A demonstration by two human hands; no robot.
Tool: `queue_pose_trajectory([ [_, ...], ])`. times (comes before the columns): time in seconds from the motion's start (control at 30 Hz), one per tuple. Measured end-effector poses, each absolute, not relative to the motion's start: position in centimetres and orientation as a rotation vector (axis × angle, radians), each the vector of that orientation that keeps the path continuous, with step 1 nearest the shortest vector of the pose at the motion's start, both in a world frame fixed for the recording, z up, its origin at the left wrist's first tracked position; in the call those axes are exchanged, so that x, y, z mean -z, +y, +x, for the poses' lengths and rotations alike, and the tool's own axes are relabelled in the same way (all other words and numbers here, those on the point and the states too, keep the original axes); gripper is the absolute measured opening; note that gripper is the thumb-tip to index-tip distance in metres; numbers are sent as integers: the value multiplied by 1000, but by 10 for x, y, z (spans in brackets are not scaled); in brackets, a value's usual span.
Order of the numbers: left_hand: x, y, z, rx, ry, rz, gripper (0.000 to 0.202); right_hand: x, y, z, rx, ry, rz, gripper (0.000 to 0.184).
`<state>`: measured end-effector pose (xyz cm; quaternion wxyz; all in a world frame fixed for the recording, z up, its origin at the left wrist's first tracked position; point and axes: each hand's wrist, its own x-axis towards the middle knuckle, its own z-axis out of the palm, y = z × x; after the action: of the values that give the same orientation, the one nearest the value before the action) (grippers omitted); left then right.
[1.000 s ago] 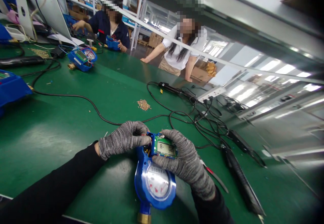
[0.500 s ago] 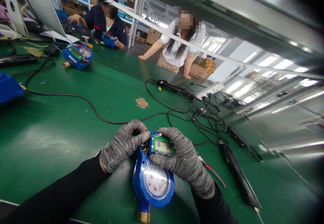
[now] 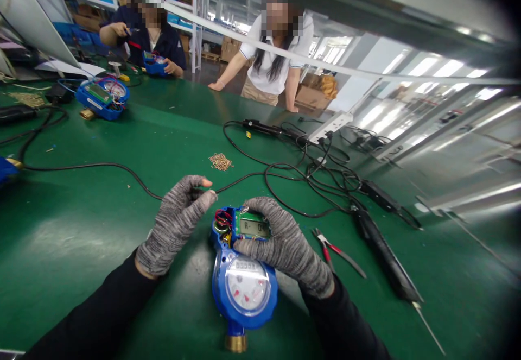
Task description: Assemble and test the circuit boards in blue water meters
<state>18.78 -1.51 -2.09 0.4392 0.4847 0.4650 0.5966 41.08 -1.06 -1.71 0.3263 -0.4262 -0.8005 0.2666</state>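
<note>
A blue water meter [image 3: 245,289] with a round dial and a brass end lies on the green bench in front of me. At its upper end sits a green circuit board [image 3: 240,216] with a small lit display. My right hand [image 3: 280,240], in a grey knit glove with bare fingertips, is closed around this board, thumb on the near edge and fingers on the far one. Red and black wires [image 3: 223,219] and yellow ones show in the housing left of the board. My left hand [image 3: 175,221], gloved too, hovers left of the meter, holding nothing, thumb and forefinger slightly apart.
A heap of small brass screws [image 3: 221,161] lies ahead. Red-handled pliers [image 3: 340,251] and a black electric screwdriver [image 3: 380,254] are to the right, with tangled black cables [image 3: 309,186] behind. Another open meter [image 3: 101,96] stands far left. Two people [image 3: 152,39] are across the bench.
My left hand has come away from the meter's wires and moved left and up. My right hand stays on the board. The view has shifted a little.
</note>
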Motion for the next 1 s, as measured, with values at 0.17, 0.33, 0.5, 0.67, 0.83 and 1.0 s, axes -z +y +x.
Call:
queue_pose_trajectory([
  [0.17, 12, -15, 179, -1155, 1077, 1650, 42, 20, -9, 411, -631, -2085, -1069, 63],
  [0.33, 17, -18, 187, -897, 902, 1601, 51, 14, -9, 409, -695, -2079, -1172, 67],
  [0.5, 20, -23, 196, -840, 858, 1419, 56, 8, -8, 406, -808, -2085, -1221, 68],
  [0.67, 13, -22, 206, -852, 946, 1399, 60, 7, -5, 406, -869, -2085, -1252, 74],
  [0.83, 8, -17, 214, -845, 1010, 1439, 58, 0, -4, 408, -944, -2136, -1312, 86],
  [1.0, 21, -19, 213, -949, 1115, 1623, 55, -9, -1, 414, -1022, -2187, -1279, 94],
])
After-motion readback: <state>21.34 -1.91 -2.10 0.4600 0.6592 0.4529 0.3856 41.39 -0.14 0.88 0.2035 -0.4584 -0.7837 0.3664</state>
